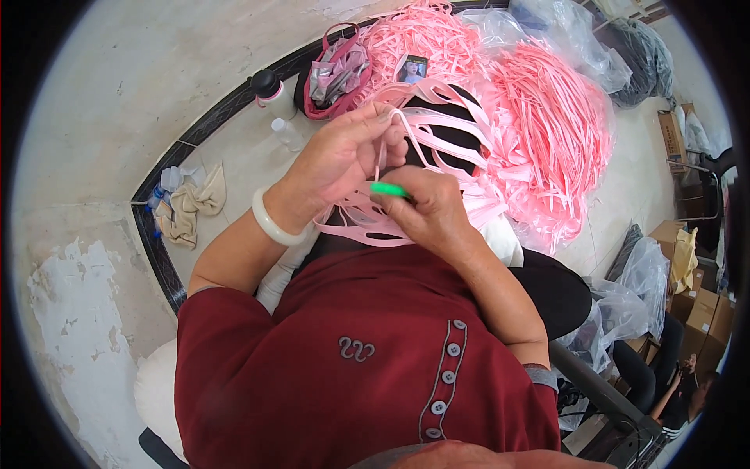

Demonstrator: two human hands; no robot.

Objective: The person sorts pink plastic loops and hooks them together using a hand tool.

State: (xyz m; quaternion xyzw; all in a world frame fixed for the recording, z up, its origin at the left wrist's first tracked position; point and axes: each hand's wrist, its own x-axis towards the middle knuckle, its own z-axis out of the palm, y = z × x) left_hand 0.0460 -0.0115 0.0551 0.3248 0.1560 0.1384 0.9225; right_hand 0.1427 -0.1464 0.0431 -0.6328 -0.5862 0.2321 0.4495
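Note:
My left hand (344,152) pinches a thin pink strap loop (394,129) at its top, fingers closed around it above my lap. A pale bangle (273,227) sits on that wrist. My right hand (426,211) grips a small green tool (388,189), its tip pointing left toward the strap held by the left hand. A bundle of flat pink straps (437,117) drapes over my dark-trousered knees under both hands. More loops (351,227) hang below the hands.
A big heap of pink straps (547,133) lies on the floor ahead, partly in clear plastic bags (562,31). A pink handbag (336,74), two bottles (273,94), a cloth (191,207) and a wall lie left. Cardboard boxes (699,313) and another seated person (664,383) are at right.

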